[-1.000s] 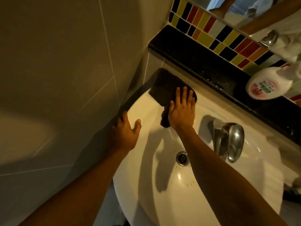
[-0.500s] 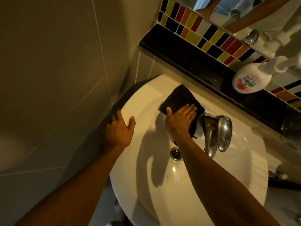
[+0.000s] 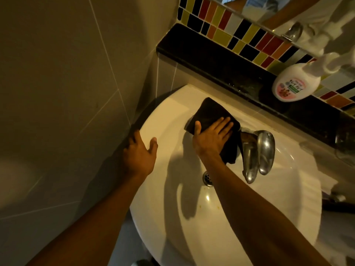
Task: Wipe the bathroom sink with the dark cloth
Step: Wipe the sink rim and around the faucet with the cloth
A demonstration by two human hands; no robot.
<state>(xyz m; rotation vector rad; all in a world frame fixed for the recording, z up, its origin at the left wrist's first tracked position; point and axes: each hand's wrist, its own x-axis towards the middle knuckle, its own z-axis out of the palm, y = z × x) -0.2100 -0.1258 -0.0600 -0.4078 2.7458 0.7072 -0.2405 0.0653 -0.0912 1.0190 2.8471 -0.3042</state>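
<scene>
A white oval bathroom sink (image 3: 165, 123) fills the middle of the head view. The dark cloth (image 3: 209, 112) lies flat on its back rim, just left of the chrome tap (image 3: 257, 152). My right hand (image 3: 211, 137) presses palm-down on the cloth with fingers stretched out toward the tap. The cloth's lower edge hangs down beside the tap base. My left hand (image 3: 140, 154) rests on the sink's left rim, fingers spread and holding nothing. The drain (image 3: 206, 177) shows beside my right forearm.
A black ledge (image 3: 211, 64) runs behind the sink, under multicoloured tiles and a mirror. A white pump bottle (image 3: 295, 83) stands on the ledge at the right. A tiled wall (image 3: 67, 83) closes in tight on the left of the sink.
My right hand has slid the cloth from the sink's back left corner rightward along the rim until it is against the tap. My left hand has stayed on the left rim.
</scene>
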